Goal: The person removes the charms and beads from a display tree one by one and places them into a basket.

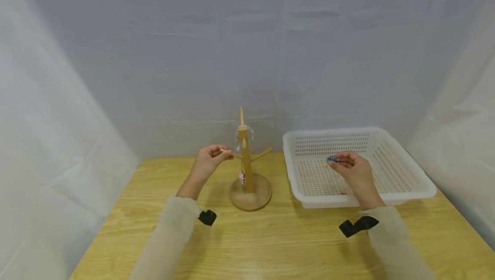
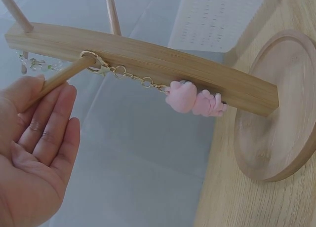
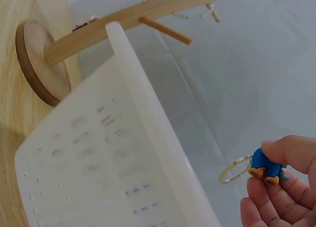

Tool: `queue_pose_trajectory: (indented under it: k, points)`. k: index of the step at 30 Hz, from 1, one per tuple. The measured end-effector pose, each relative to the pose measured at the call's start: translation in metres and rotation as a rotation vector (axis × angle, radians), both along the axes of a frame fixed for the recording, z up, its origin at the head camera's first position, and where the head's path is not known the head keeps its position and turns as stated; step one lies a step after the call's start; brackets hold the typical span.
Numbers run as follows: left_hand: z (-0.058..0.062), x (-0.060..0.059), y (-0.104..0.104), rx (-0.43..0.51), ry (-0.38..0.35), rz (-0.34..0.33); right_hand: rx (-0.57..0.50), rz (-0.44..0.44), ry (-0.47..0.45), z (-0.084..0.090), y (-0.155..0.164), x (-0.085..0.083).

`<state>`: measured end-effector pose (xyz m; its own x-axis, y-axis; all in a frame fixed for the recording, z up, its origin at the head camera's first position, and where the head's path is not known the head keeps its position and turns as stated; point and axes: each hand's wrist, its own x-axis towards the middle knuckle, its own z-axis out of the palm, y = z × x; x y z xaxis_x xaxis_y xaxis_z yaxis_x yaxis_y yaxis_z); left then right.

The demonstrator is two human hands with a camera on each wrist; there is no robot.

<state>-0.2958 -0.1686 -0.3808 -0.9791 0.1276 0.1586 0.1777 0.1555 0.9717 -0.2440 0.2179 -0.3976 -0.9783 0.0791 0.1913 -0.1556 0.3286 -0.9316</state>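
The blue keychain (image 3: 266, 167), a small glossy figure with orange feet and a thin metal split ring, sits pinched between the thumb and fingertips of the right hand (image 1: 353, 169), held above the floor of the white basket (image 1: 402, 177). The pinch grips the figure itself, so the ring hangs free to one side. The basket is a shallow perforated plastic tray with smooth rounded walls; a tiny reddish item (image 1: 342, 193) lies on its bottom, too small to identify.

To its left stands the wooden stand (image 1: 246, 164), a pale upright post on a round turned base with slim dowel pegs angled upward, which would keep hung rings from sliding off. The left hand (image 1: 209, 159) lies against the tip of one peg (image 2: 59, 79), its fingers straight and relaxed in the wrist view, seemingly steadying the stand. On that peg, near the post, hangs a pink charm (image 2: 190, 98) on a gold chain and clasp. A clear beaded piece (image 1: 244, 136) hangs higher up. Everything rests on a light-grained wooden table (image 1: 270, 245).
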Motion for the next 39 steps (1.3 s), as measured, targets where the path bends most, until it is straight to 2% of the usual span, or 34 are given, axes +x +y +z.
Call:
queue_pose_trajectory:
  k: [8, 16, 29, 39]
  points:
    - [0.000, 0.000, 0.000, 0.014, 0.003, -0.004, -0.013, -0.002, -0.005, -0.002, 0.014, -0.006]
    - [0.000, 0.001, -0.001, 0.004, -0.007, 0.002, 0.075, -0.019, -0.045, 0.001, 0.022, -0.012]
    - [0.002, 0.001, 0.001, -0.004, -0.003, 0.005, 0.048, -0.021, -0.105, -0.005, 0.031, -0.022]
    - [0.002, -0.002, 0.002, -0.005, -0.008, -0.001, 0.039, -0.035, -0.110, -0.009, 0.034, -0.027]
